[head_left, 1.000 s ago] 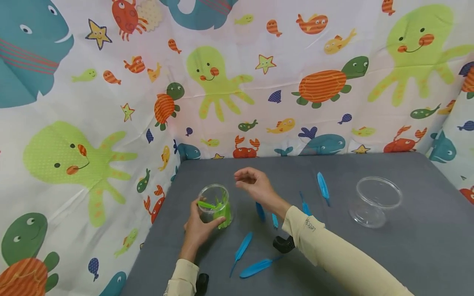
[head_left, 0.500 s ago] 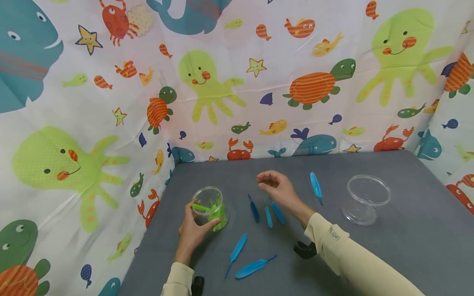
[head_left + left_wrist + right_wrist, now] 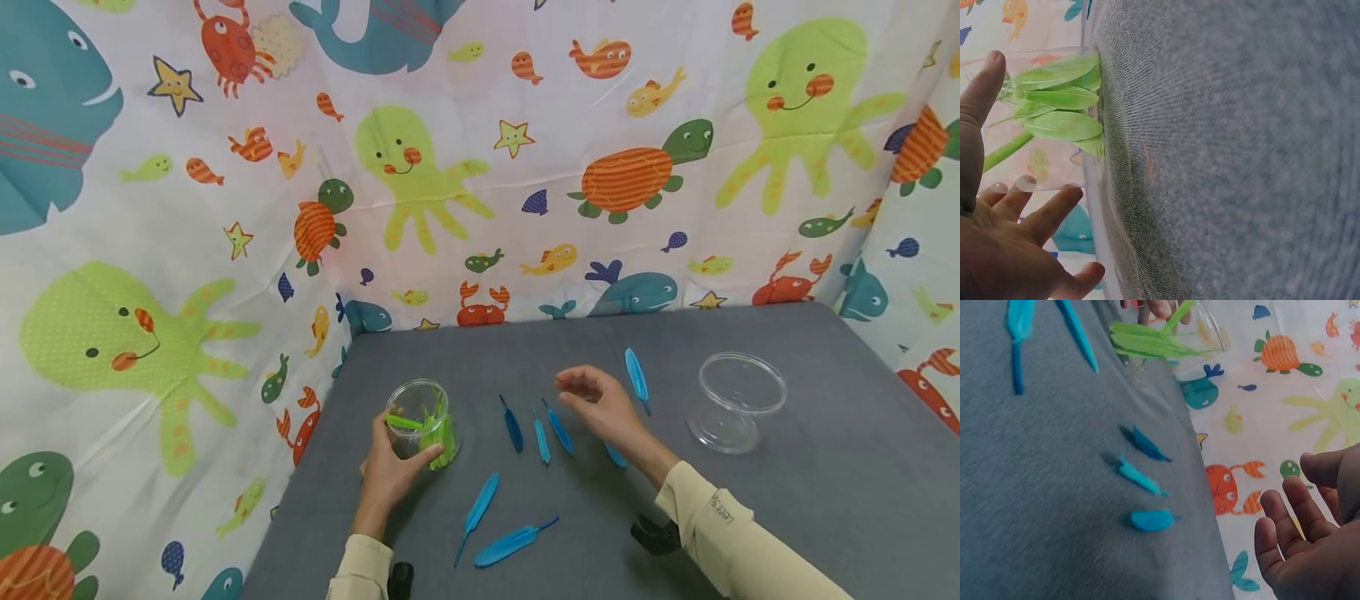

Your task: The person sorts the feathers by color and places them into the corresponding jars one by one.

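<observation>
My left hand (image 3: 393, 471) holds a clear jar (image 3: 411, 397) on the left of the table, thumb on one side and fingers on the other. Green feathers (image 3: 1063, 97) stand inside the jar, and one leans slantwise towards its rim. In the head view my right hand (image 3: 603, 408) hovers over the table with loosely bent fingers, holding nothing. Beneath its wrist a blue feather (image 3: 615, 455) is partly hidden. Between the hands lie a dark blue feather (image 3: 513, 429), a lighter blue feather (image 3: 542, 439) and another blue feather (image 3: 559, 429).
At the right stands a clear footed bowl (image 3: 731, 433). One blue feather (image 3: 636, 377) lies beyond my right hand. Nearer the front are a long blue feather (image 3: 478, 507) and a broad blue feather (image 3: 507, 546). A printed curtain (image 3: 555, 192) hangs behind the grey table (image 3: 825, 500).
My right hand has moved rightward, away from the jar, uncovering blue feathers in the middle. The left hand keeps its hold on the jar. The head view has shifted slightly.
</observation>
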`<state>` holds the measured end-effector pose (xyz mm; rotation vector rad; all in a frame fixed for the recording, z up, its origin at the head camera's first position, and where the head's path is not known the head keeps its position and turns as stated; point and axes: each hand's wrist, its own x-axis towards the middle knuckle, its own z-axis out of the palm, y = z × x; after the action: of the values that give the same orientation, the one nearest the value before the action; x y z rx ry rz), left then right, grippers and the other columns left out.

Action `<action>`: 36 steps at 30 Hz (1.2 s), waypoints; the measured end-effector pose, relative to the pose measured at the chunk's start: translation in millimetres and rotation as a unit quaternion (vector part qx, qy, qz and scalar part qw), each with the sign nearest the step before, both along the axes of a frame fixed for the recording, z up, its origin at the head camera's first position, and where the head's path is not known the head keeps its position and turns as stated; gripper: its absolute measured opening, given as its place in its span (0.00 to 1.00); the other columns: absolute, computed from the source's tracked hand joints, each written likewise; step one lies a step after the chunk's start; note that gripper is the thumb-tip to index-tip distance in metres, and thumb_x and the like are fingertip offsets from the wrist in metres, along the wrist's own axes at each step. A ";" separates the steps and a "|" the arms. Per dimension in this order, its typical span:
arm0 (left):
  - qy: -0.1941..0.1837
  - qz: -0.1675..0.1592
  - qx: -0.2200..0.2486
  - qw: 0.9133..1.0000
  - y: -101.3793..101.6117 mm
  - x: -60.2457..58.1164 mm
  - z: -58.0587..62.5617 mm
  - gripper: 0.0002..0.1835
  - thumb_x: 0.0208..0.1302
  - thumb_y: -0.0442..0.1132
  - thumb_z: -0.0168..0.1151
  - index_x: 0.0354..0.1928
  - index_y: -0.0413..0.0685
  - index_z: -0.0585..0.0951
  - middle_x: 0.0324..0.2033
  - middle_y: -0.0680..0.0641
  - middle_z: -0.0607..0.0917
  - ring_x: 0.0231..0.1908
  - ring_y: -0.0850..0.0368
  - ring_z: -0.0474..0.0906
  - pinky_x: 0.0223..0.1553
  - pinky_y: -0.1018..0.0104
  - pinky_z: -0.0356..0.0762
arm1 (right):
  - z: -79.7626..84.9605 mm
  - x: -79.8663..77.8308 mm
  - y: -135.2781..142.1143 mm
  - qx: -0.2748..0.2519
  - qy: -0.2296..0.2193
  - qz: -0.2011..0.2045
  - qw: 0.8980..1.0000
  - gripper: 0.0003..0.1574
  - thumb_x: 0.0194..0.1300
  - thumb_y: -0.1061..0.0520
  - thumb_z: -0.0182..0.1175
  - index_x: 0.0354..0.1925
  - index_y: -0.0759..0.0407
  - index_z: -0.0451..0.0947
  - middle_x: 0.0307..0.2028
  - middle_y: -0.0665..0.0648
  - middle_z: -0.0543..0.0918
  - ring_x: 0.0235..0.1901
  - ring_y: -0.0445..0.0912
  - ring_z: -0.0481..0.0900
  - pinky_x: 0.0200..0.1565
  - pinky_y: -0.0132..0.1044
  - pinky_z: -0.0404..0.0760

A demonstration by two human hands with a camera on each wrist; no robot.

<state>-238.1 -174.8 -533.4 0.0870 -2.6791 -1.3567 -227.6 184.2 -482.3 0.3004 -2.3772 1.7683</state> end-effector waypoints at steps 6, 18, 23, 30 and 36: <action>-0.006 0.003 0.000 1.000 2.8 -2.1 0.0 0.57 0.48 0.58 0.81 0.76 0.63 0.56 0.73 0.42 0.69 0.72 0.37 0.66 0.68 0.25 0.42 | -2.1 16.9 16.6 0.012 0.009 -0.032 0.999 0.17 0.72 0.58 0.63 0.57 0.60 0.79 0.55 0.62 0.84 0.54 0.48 0.82 0.50 0.37 0.81; -0.006 0.008 -0.007 1.000 5.2 -2.1 3.0 0.58 0.49 0.58 0.81 0.77 0.61 0.54 0.71 0.39 0.70 0.71 0.36 0.66 0.68 0.25 0.42 | 12.2 53.5 57.4 0.036 0.101 -0.109 0.988 0.17 0.70 0.58 0.65 0.55 0.60 0.79 0.50 0.51 0.85 0.49 0.34 0.80 0.47 0.26 0.77; -0.003 0.017 -0.011 1.000 6.0 -5.1 2.8 0.58 0.50 0.57 0.81 0.77 0.59 0.53 0.71 0.38 0.70 0.70 0.34 0.67 0.68 0.24 0.42 | 12.8 69.8 81.0 0.021 0.113 -0.140 0.984 0.17 0.70 0.62 0.64 0.56 0.60 0.79 0.49 0.46 0.83 0.47 0.30 0.79 0.48 0.22 0.74; 0.008 0.034 -0.006 0.999 7.9 -8.3 0.3 0.59 0.51 0.56 0.80 0.78 0.56 0.52 0.71 0.36 0.69 0.69 0.32 0.67 0.67 0.25 0.43 | 14.8 84.4 111.7 -0.002 0.149 -0.221 0.964 0.17 0.67 0.67 0.64 0.54 0.66 0.80 0.46 0.37 0.83 0.44 0.32 0.79 0.46 0.20 0.73; 0.016 0.044 -0.003 0.999 7.8 -10.2 -1.6 0.59 0.52 0.55 0.79 0.78 0.55 0.50 0.74 0.40 0.66 0.71 0.34 0.66 0.68 0.24 0.43 | 10.2 89.7 136.3 -0.052 0.153 -0.293 0.942 0.14 0.67 0.69 0.62 0.51 0.73 0.79 0.40 0.36 0.85 0.39 0.33 0.82 0.42 0.19 0.75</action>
<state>-248.3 -167.0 -535.0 0.1792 -2.6189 -1.3138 -137.9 320.5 -472.1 -0.1326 -1.8819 1.4316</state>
